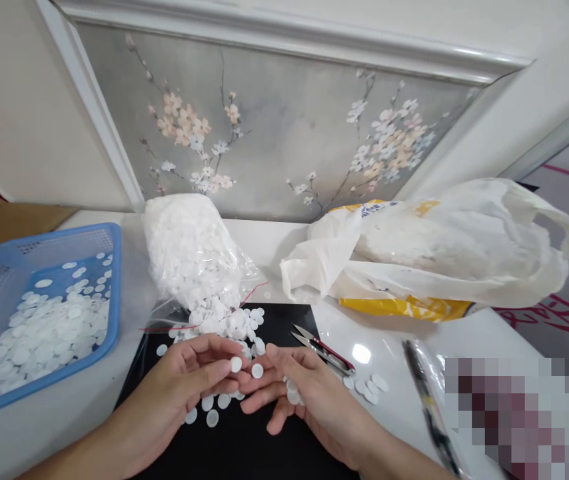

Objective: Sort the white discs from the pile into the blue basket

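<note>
Over the black mat (164,440), my left hand (184,380) pinches a small white disc (236,365) between thumb and fingertips. Just to its right is my right hand (309,393), palm turned up, with another white disc (257,371) lying on its fingers. Several more discs (292,392) are cupped in that palm, partly hidden by the thumb. The fingertips of both hands meet or nearly meet. Loose white discs (212,418) lie on the mat beneath and behind my hands, spilling from a clear plastic bag (189,247) full of them.
A blue plastic basket (114,287) on the left holds many white discs. Thread snips (327,350) with red on the handle lie right of the mat, near a few discs (372,387). Behind them is a white and yellow plastic bag (439,260). A black pen-like item (429,400) lies at right.
</note>
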{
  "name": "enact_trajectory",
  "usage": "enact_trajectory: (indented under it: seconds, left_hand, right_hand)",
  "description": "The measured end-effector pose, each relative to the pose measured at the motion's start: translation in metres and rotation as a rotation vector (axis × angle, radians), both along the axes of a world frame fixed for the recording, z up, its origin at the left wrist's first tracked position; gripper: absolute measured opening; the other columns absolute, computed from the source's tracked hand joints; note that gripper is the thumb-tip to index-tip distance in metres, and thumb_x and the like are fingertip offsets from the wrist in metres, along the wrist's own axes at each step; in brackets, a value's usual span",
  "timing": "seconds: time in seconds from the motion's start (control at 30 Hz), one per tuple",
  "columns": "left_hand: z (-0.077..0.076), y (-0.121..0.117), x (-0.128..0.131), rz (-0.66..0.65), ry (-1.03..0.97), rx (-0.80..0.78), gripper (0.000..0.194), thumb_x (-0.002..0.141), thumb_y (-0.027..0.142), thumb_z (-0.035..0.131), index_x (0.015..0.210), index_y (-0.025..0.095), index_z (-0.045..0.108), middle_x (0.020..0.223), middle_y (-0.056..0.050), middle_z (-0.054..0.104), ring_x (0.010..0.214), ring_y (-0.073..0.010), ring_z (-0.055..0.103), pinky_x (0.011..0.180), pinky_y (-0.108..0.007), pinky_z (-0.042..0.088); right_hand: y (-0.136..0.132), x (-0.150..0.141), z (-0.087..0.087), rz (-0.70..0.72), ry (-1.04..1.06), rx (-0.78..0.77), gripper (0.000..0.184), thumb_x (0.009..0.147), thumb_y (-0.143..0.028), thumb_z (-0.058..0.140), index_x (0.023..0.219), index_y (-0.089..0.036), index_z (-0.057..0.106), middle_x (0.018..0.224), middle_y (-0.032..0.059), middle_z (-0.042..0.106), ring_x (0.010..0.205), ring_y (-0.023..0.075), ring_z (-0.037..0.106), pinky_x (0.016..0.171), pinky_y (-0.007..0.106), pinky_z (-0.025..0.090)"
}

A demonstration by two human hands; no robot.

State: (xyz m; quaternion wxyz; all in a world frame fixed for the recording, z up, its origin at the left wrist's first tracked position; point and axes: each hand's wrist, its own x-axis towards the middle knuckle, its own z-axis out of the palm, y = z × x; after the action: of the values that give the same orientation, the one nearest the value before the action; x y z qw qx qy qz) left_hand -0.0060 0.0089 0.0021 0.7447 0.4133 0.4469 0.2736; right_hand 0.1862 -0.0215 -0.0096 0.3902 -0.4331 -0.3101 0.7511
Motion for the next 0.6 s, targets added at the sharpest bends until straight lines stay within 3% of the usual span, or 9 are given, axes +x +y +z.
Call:
enact_trajectory:
  seconds: [0.07, 0.17, 0.2, 0.3, 0.4, 0.53, 0.6]
  left_hand:
    - [0.001, -0.001, 0.000, -0.012, -0.024, 0.000, 0.021, 0.082, 0.037, 0.073, 0.093, 0.019, 0.070, 0.089, -0.003, 0.070, 0.090, -0.0155, 0.065, 0.082, -0.021, 0.050]
    - [0.001, -0.004, 0.001, -0.041, -0.070, -0.029, 0.021, 0.084, 0.036, 0.072, 0.093, 0.018, 0.068, 0.089, -0.004, 0.069, 0.088, -0.0147, 0.065, 0.078, -0.020, 0.049]
    - [0.001, -0.005, 0.001, -0.050, -0.080, -0.038, 0.021, 0.084, 0.035, 0.072, 0.093, 0.017, 0.067, 0.089, -0.004, 0.069, 0.087, -0.0147, 0.065, 0.078, -0.020, 0.049]
    - [0.000, -0.007, 0.001, -0.058, -0.094, -0.053, 0.020, 0.085, 0.034, 0.071, 0.094, 0.017, 0.064, 0.089, -0.004, 0.067, 0.086, -0.0147, 0.064, 0.078, -0.022, 0.049]
    - [-0.001, -0.008, 0.001, -0.046, -0.131, -0.060, 0.018, 0.085, 0.032, 0.071, 0.094, 0.019, 0.063, 0.086, -0.001, 0.065, 0.083, -0.0134, 0.063, 0.077, -0.022, 0.049]
    - [0.000, -0.010, 0.002, -0.053, -0.129, -0.065, 0.016, 0.084, 0.031, 0.072, 0.091, 0.020, 0.063, 0.085, 0.001, 0.062, 0.078, -0.0101, 0.059, 0.074, -0.019, 0.046]
    - [0.001, -0.012, 0.003, -0.065, -0.112, -0.061, 0.017, 0.083, 0.032, 0.073, 0.090, 0.020, 0.064, 0.084, 0.002, 0.061, 0.077, -0.0095, 0.058, 0.072, -0.018, 0.045]
  right_hand:
    - [0.000, 0.001, -0.001, 0.026, -0.064, 0.024, 0.051, 0.079, -0.063, 0.066, 0.080, -0.012, 0.059, 0.075, 0.0087, 0.067, 0.056, 0.0131, 0.063, 0.036, 0.015, 0.038]
    - [-0.003, 0.002, -0.001, 0.018, -0.169, 0.128, 0.045, 0.084, -0.059, 0.062, 0.078, -0.016, 0.051, 0.068, 0.0004, 0.058, 0.040, 0.0033, 0.036, 0.034, 0.015, 0.019]
    - [-0.004, 0.003, 0.000, 0.002, -0.206, 0.185, 0.041, 0.087, -0.057, 0.059, 0.084, -0.016, 0.053, 0.070, -0.0009, 0.056, 0.042, 0.0031, 0.032, 0.036, 0.016, 0.019]
    - [-0.009, 0.004, 0.004, -0.045, -0.413, 0.374, 0.030, 0.094, -0.047, 0.051, 0.103, -0.019, 0.057, 0.073, -0.0020, 0.050, 0.054, 0.0074, 0.038, 0.048, 0.019, 0.031]
    - [-0.013, 0.003, 0.006, -0.038, -0.700, 0.617, 0.020, 0.092, -0.037, 0.057, 0.098, -0.020, 0.062, 0.062, -0.0038, 0.042, 0.055, 0.0099, 0.040, 0.052, 0.021, 0.034]
    - [-0.015, 0.001, 0.002, -0.005, -0.925, 1.045, 0.015, 0.091, -0.029, 0.062, 0.093, -0.016, 0.069, 0.064, 0.0011, 0.058, 0.052, 0.0101, 0.050, 0.050, 0.022, 0.038]
    - [-0.015, 0.001, 0.000, -0.010, -1.003, 1.160, 0.019, 0.095, -0.028, 0.057, 0.095, -0.015, 0.072, 0.067, 0.0044, 0.062, 0.053, 0.0111, 0.054, 0.050, 0.022, 0.039]
